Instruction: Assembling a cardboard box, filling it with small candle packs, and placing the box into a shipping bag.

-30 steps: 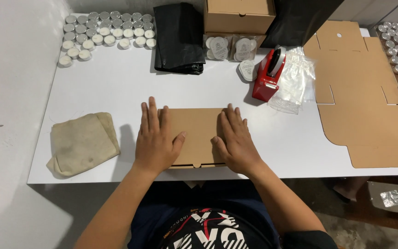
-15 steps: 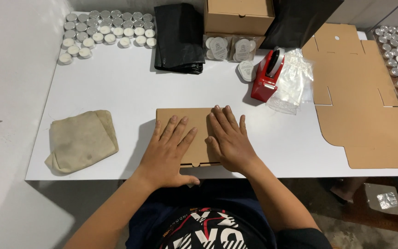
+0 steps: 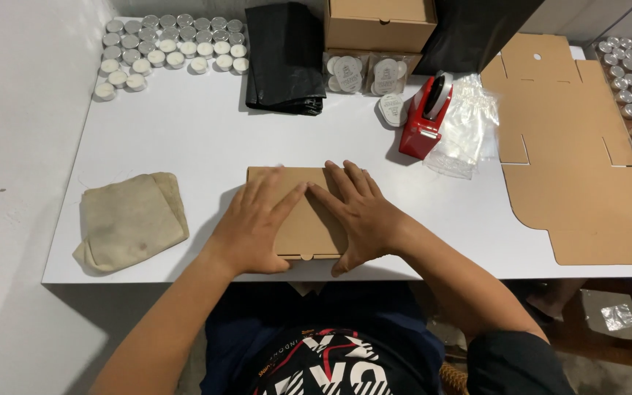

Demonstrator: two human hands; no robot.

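Both hands lie flat and spread on a closed brown cardboard box [image 3: 303,219] at the near edge of the white table [image 3: 206,139]. Left hand [image 3: 254,223] covers the box's left part, fingers open and angled inward; right hand [image 3: 356,212] covers its right part, thumbs near the front edge. Neither grips anything. A beige cloth [image 3: 129,219] lies left of the box, a red tape dispenser [image 3: 424,117] beyond to the right, beside a flat unfolded carton [image 3: 576,153]. Tealight candles [image 3: 170,51] sit at the far left corner.
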